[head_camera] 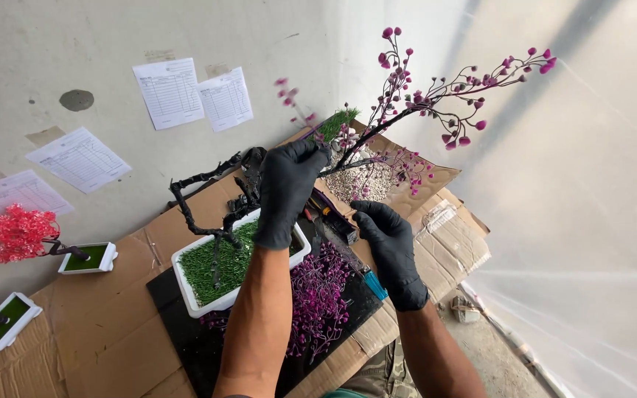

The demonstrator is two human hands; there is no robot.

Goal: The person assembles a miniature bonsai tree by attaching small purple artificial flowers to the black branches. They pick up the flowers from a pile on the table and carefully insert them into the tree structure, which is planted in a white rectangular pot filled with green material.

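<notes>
Here, left hand (287,190) fingers clamp the flowering branch (436,94); right hand (388,247) fingers hang loosely apart.

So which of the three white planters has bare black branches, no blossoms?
The big white planter under the left hand; the two small ones far left carry red and yellow blossoms.

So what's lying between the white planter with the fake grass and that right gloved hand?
In the head view, a heap of loose purple blossom sprigs lies on the black mat between white planter and right hand.
</notes>
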